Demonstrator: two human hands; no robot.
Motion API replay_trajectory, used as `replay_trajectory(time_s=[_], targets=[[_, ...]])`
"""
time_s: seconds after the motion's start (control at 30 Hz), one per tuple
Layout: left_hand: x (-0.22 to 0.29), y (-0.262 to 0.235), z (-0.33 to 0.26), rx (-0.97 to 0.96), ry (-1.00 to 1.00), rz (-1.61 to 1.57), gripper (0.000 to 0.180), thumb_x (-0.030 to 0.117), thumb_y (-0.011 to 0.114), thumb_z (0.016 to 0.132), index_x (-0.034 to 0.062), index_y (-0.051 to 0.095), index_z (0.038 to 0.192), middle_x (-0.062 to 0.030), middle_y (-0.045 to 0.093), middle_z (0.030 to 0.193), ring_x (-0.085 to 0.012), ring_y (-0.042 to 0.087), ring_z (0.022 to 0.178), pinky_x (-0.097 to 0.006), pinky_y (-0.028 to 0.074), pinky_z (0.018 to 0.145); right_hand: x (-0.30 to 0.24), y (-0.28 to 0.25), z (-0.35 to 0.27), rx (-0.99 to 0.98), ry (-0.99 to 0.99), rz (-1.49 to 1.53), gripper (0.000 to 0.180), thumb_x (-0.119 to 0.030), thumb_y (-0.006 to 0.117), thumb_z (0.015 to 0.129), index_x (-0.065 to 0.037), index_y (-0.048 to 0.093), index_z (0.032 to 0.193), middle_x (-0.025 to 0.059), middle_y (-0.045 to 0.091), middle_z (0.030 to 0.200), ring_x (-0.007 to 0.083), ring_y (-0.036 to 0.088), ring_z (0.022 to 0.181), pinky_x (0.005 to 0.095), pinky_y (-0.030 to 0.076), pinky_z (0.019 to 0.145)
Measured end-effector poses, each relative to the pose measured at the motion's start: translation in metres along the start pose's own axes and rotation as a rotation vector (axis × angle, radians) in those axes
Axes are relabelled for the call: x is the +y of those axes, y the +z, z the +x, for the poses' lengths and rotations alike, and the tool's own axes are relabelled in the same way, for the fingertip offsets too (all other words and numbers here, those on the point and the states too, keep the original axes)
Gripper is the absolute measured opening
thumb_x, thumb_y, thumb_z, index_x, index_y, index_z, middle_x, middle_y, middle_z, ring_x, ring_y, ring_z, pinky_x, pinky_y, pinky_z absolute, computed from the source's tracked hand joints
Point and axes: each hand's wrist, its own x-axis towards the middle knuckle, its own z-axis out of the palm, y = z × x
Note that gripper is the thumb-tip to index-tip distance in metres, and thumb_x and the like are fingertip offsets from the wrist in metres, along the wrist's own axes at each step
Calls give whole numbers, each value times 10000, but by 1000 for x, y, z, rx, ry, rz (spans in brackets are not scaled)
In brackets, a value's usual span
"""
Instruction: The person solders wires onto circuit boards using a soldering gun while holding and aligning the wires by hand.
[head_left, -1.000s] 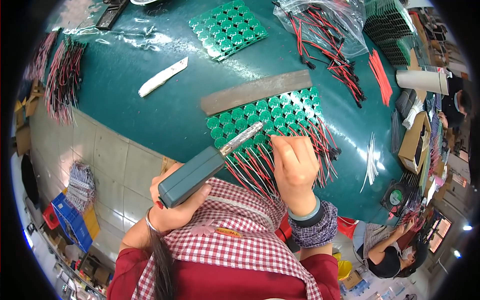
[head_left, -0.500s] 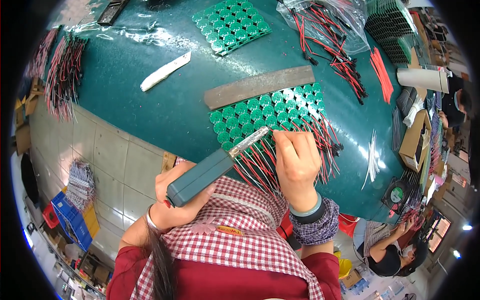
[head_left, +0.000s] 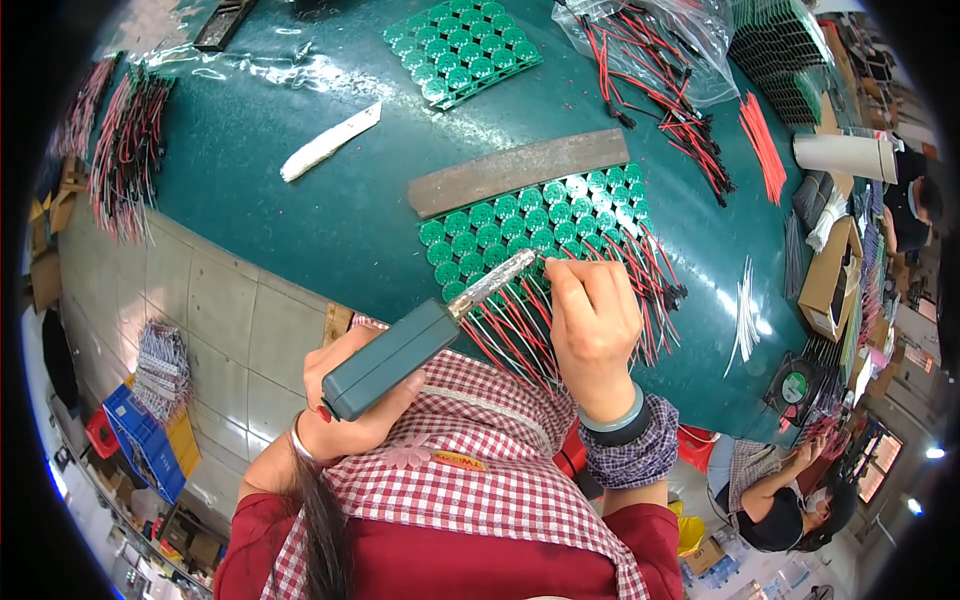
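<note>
My left hand point(head_left: 352, 385) is wrapped round the dark green handle of a soldering iron point(head_left: 392, 358). Its metal barrel slants up to the right, the tip over a panel of round green circuit boards point(head_left: 487, 240). Beside that tip, my right hand point(head_left: 597, 325) is closed in a pinch at the panel, apparently on a thin wire; its fingers hide most of it. Red, black and white wires point(head_left: 515, 325) hang from the panel's near rows on both sides of my right hand. A flat grey-brown bar point(head_left: 520, 172) lies along the panel's far edge.
Another green panel point(head_left: 462, 52) lies farther back, near a white-wrapped blade-like strip point(head_left: 332, 142). A plastic bag point(head_left: 690, 50) with red and black wires sits back right, beside red tubes point(head_left: 763, 148). A small fan point(head_left: 793, 387) stands right. A co-worker point(head_left: 770, 505) sits beyond.
The soldering iron and my left hand have shifted slightly left and down, the tip drawing a little away from my right fingers. My right hand stays in place.
</note>
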Motion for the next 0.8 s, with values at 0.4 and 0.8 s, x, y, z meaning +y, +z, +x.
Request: replay_trajectory(time_s=[0.4, 0.8], targets=[[-1, 5, -2, -3, -27, -16, 239, -34, 765, 741, -44, 641, 945, -118, 674, 817, -207, 672, 670, -286, 517, 605, -2, 0, -1, -33, -16, -36, 243, -34, 646, 720, -11, 666, 962, 63, 635, 878, 222, 604, 790, 338, 479, 636], [-4, 4, -4, 64, 17, -48, 276, 22, 772, 749, -26, 692, 1009, -107, 671, 849, -211, 671, 663, -293, 518, 596, -5, -5, 1, -61, -11, -88, 227, -63, 637, 744, -9, 663, 963, 64, 626, 878, 223, 604, 808, 336, 473, 663]])
